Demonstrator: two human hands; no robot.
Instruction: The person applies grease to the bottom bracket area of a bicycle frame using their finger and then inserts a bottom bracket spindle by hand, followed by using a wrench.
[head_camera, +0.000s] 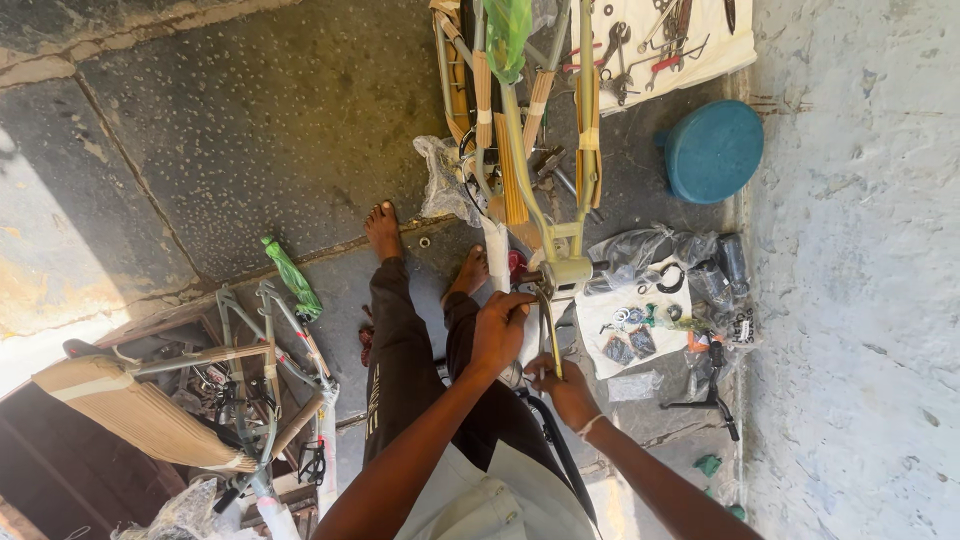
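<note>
A pale green bicycle frame (520, 160), wrapped in strips of brown cardboard, was seen standing at the upper middle of the frame, its lower end reaching down to the centre. The left hand (497, 330) was closed around a white-wrapped tube of that frame just below centre, beside the bottom bracket shell (568, 272). The right hand (566, 388) was closed on the lower end of a long, slim metal tool (547, 335), which was held upright with its top against the shell. Two bare feet (384, 230) were placed on the grey stone floor (270, 120) left of centre. A white cloth (640, 315) strewn with small parts was spread at the right of centre, with black plastic bags just above it. A round blue stool (714, 150) was seen at the upper right, near a sheet of spanners (640, 50) at the top edge. A second wrapped bicycle frame (250, 380) was lying at the lower left.
</note>
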